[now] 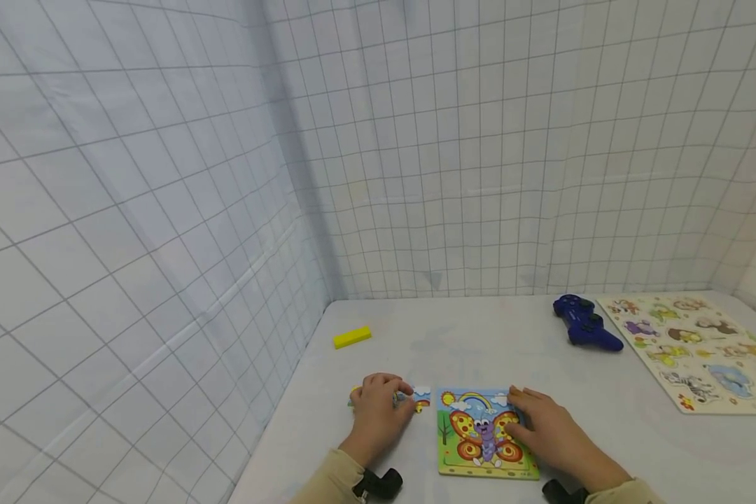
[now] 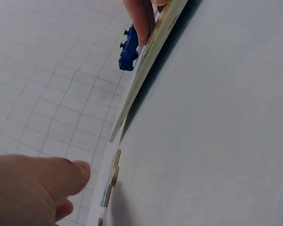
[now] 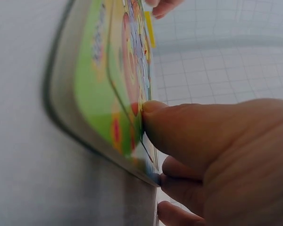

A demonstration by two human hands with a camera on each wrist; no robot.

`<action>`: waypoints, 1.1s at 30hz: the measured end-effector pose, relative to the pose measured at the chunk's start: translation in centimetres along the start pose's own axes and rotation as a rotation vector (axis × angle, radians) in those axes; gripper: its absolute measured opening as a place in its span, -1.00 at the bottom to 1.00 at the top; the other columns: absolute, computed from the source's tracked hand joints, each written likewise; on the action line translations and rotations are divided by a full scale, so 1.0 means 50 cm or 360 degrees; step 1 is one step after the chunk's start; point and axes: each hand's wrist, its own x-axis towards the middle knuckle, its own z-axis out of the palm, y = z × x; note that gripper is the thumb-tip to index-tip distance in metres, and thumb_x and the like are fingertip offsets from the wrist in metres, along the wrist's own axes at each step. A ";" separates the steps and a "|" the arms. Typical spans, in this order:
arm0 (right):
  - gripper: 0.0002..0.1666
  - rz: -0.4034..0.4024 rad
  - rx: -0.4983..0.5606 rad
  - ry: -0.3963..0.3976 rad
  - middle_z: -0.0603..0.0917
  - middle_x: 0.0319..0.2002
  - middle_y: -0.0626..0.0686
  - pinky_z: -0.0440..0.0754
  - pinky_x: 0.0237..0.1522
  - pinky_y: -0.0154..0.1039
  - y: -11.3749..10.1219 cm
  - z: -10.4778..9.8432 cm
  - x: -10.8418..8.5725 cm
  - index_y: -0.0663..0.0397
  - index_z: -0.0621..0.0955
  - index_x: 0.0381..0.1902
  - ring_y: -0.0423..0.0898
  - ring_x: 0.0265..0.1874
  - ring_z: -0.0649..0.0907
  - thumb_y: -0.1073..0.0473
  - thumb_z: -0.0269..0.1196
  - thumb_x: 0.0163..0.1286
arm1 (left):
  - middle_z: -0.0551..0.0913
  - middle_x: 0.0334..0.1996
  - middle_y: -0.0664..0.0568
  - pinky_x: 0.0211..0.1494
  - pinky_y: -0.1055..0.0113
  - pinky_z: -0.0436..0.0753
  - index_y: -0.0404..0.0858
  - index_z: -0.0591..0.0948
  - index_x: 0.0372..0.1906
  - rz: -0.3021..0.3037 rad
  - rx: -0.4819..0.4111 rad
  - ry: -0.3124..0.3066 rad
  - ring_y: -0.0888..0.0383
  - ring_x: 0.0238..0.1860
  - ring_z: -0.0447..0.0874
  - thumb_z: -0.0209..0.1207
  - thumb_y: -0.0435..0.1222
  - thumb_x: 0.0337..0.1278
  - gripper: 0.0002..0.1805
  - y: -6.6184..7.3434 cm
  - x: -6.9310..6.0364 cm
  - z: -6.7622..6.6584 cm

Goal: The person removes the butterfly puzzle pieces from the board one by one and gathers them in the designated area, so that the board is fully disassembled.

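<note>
A square butterfly puzzle board (image 1: pixel 485 434) lies on the white table, its picture face up. My right hand (image 1: pixel 554 427) grips it at the right side; in the right wrist view the thumb (image 3: pixel 179 125) presses on the picture while other fingers sit at the edge. Left of the board, my left hand (image 1: pixel 380 413) is over some loose puzzle pieces (image 1: pixel 422 397), which it partly hides. The left wrist view shows the left thumb (image 2: pixel 66 176) extended beside pieces (image 2: pixel 114 174) on the table, with nothing seen pinched. Whether other left fingers touch pieces is hidden.
A yellow block (image 1: pixel 352 337) lies behind the left hand. Toward the back right are a blue game controller (image 1: pixel 584 323) and a large animal puzzle board (image 1: pixel 699 350). White grid-patterned cloth (image 1: pixel 416 175) walls the table at the back and sides.
</note>
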 end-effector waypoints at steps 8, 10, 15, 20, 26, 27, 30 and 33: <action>-0.32 -0.0021 -0.0106 0.0017 0.56 0.35 0.25 0.40 0.25 0.41 -0.002 0.001 0.001 0.24 0.62 0.26 0.32 0.38 0.48 -0.06 0.43 0.33 | 0.52 -0.44 0.39 -0.41 0.48 0.42 -0.06 0.67 0.07 0.0320 -0.0254 -0.0498 0.44 -0.49 0.40 0.32 -0.02 0.33 -0.68 0.047 -0.017 0.001; -0.32 -0.0014 -0.0141 0.0020 0.57 0.35 0.23 0.38 0.21 0.44 -0.002 0.001 0.002 0.21 0.63 0.26 0.30 0.37 0.49 -0.09 0.43 0.32 | 0.50 -0.45 0.42 -0.44 0.49 0.38 -0.03 0.66 0.11 0.0317 -0.0250 -0.0605 0.46 -0.51 0.36 0.33 0.05 0.31 -0.61 0.054 -0.022 0.004; -0.27 -0.0004 -0.0167 0.0040 0.56 0.38 0.18 0.29 0.17 0.46 -0.002 0.003 0.000 0.15 0.62 0.29 0.26 0.39 0.47 -0.17 0.42 0.31 | 0.51 -0.43 0.41 -0.45 0.49 0.36 -0.02 0.66 0.10 0.0314 -0.0210 -0.0620 0.45 -0.52 0.35 0.38 0.07 0.23 -0.57 0.061 -0.028 0.007; -0.30 -0.0173 -0.0010 0.0137 0.54 0.39 0.22 0.37 0.26 0.40 -0.013 0.006 -0.009 0.21 0.59 0.31 0.29 0.40 0.47 -0.11 0.38 0.38 | 0.50 -0.43 0.41 -0.45 0.49 0.35 -0.04 0.65 0.07 0.0276 -0.0234 -0.0606 0.46 -0.52 0.34 0.40 0.06 0.21 -0.57 0.063 -0.029 0.007; -0.40 -0.0407 0.0398 0.0228 0.68 0.25 0.08 0.65 0.16 -0.06 -0.050 0.025 -0.020 0.12 0.62 0.30 0.14 0.23 0.64 -0.09 0.35 0.44 | 0.49 -0.44 0.40 -0.44 0.51 0.34 0.00 0.65 0.03 0.0314 -0.0215 -0.0555 0.49 -0.51 0.32 0.36 0.05 0.26 -0.65 0.064 -0.031 0.009; -0.41 -0.0460 0.0393 0.0243 0.69 0.23 0.07 0.66 0.14 -0.09 -0.054 0.030 -0.021 0.13 0.62 0.29 0.12 0.20 0.66 -0.09 0.34 0.44 | 0.49 -0.44 0.40 -0.44 0.52 0.34 0.00 0.64 0.03 0.0318 -0.0208 -0.0547 0.49 -0.51 0.32 0.36 0.05 0.27 -0.66 0.064 -0.031 0.009; -0.39 -0.0590 0.0253 0.0189 0.66 0.26 0.13 0.65 0.14 0.06 -0.055 0.042 -0.019 0.17 0.63 0.27 0.17 0.23 0.64 -0.11 0.34 0.45 | 0.49 -0.44 0.39 -0.45 0.52 0.34 0.01 0.65 0.02 0.0323 -0.0197 -0.0529 0.49 -0.52 0.32 0.35 0.06 0.27 -0.66 0.064 -0.032 0.010; -0.28 -0.0597 0.0071 -0.0005 0.57 0.37 0.17 0.49 0.19 0.36 -0.050 0.045 -0.017 0.13 0.62 0.31 0.26 0.36 0.51 -0.25 0.30 0.42 | 0.49 -0.44 0.40 -0.45 0.51 0.34 0.01 0.65 0.02 0.0304 -0.0196 -0.0539 0.48 -0.51 0.33 0.35 0.07 0.27 -0.65 0.066 -0.032 0.009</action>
